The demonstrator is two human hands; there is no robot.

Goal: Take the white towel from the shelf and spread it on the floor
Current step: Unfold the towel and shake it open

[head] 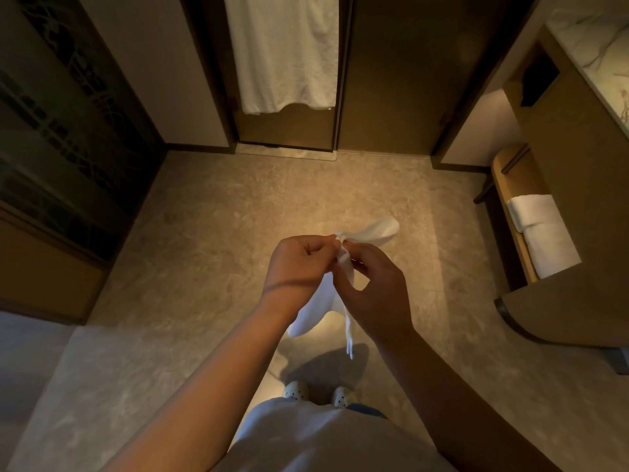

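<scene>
A white towel [315,311] hangs bunched in the air over the marble floor [211,212], in the middle of the head view. My left hand [299,264] and my right hand [371,287] both pinch its top edge close together. One end of the towel sticks out beyond my hands toward the upper right. The rest droops below them, with a thin strip dangling toward my feet. The low wooden shelf [510,185] at the right holds another folded white towel [541,233].
A long white towel [286,52] hangs on the door straight ahead. A vanity cabinet [578,185] with a marble top stands at the right, a dark patterned panel [64,131] at the left. My white shoes [296,391] stand just below the hanging towel.
</scene>
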